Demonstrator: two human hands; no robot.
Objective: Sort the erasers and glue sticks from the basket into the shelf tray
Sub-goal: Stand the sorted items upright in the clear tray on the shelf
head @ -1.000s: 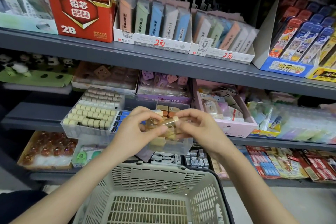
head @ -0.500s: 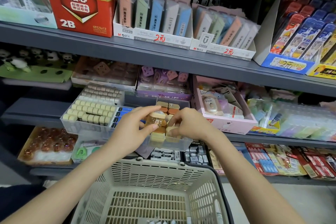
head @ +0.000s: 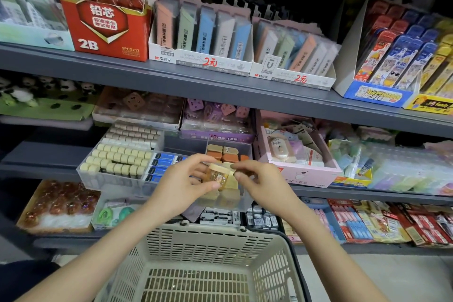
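Head view: the fingers (head: 208,185) of the left hand (head: 180,187) pinch a small amber glue stick with a cream cap (head: 219,174), thumb under it and forefinger curled over its top. The right hand (head: 266,185) meets it from the other side. Its thumb and forefinger tips pinch the edge of the cap, and its other fingers are curled below.

The stick is held roughly upright just above the near half of a clear plastic shelf tray (head: 230,142). Cream and orange block erasers (head: 221,153) lie in the tray beyond the fingertips, and paler cream blocks lie right beneath them.

Just left of the left hand stands a larger clear bin of cream-capped pieces and blue packs (head: 117,162). Just right of the right hand is a pink cardboard box (head: 306,171). Below the wrists sits a beige slotted plastic basket (head: 196,235), its far rim near the shelf edge. Above the fingers runs a grey metal shelf (head: 245,95).
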